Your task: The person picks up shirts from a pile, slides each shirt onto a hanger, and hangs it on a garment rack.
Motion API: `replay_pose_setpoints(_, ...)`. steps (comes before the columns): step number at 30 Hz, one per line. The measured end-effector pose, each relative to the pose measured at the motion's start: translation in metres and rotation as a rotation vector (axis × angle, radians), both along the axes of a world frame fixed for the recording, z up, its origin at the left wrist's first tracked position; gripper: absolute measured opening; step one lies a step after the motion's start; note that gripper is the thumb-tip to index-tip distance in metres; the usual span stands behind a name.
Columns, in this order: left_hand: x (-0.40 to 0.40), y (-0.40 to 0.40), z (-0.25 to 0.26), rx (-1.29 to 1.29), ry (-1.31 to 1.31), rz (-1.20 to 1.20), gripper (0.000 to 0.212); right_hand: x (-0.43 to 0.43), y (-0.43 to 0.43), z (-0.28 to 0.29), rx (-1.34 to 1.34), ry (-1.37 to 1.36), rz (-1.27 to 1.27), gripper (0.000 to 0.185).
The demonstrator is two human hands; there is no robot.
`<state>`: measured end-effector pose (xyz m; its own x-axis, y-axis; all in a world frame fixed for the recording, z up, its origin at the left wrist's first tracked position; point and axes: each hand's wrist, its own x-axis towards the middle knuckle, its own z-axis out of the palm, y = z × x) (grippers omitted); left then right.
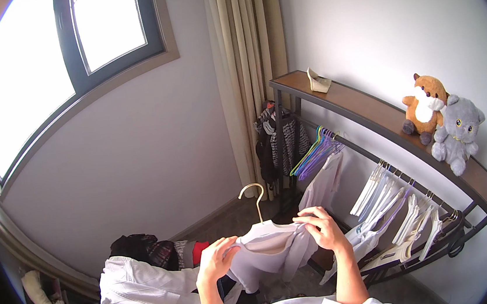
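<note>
A pale lavender-grey top [254, 265] hangs on a white clothes hanger [263, 231] in front of me, its gold metal hook [254, 190] pointing up and attached to nothing. With fingers and thumb, my left hand [215, 260] pinches the garment at the hanger's left shoulder. At the opposite shoulder, my right hand [321, 228] grips the cloth between thumb and fingers. The neckline lies spread between both hands. Below the hands, the lower part of the top drapes in folds.
A metal clothes rack with a wooden shelf [368, 122] stands right, carrying white hangers [370, 188], colored hangers [318, 153] and garments. Plush toys [426, 108] and a beige object [319, 82] sit on top. Left lies a white cable-knit sweater [138, 294] on piled clothes. A curtain [248, 63] hangs behind.
</note>
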<state>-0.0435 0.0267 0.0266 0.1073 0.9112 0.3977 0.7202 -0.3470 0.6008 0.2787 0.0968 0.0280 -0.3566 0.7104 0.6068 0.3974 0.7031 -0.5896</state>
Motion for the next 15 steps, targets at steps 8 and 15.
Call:
replay_pose_setpoints(8,0.012,0.001,0.000,-0.030,0.026,-0.051,0.028,-0.008,0.000,-0.001,-0.033,0.148,-0.001,0.024)
replay_pose_setpoints(15,0.010,0.001,-0.016,0.058,-0.138,0.034,0.027,-0.015,-0.001,-0.008,-0.088,0.037,-0.179,0.024)
